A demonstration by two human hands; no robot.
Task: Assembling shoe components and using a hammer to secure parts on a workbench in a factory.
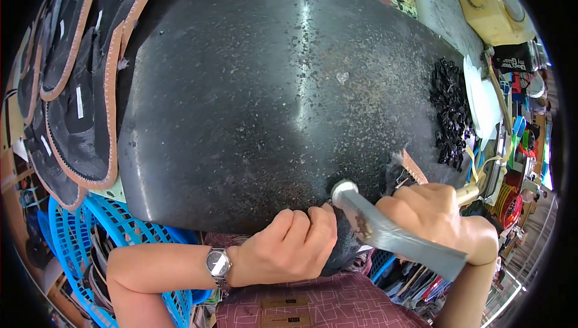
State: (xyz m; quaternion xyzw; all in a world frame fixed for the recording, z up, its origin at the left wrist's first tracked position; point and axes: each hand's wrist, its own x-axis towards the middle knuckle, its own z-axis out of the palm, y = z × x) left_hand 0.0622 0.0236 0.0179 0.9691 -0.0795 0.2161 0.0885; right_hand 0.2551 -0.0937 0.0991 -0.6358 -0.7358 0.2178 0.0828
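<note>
Fingers (301,222) of your left hand (286,246) curl tight around one black leather piece (348,240) at the near edge of the dark tabletop (253,99), while your right hand (436,216) grips one hammer (385,228), its round face (343,190) touching the leather.

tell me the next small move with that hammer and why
Probably a short tap straight down. The right hand holds the hammer with its round face right at the black piece, which the left hand pins at the near edge of the dark stone slab. Keep the left fingers clear of the face.
</note>
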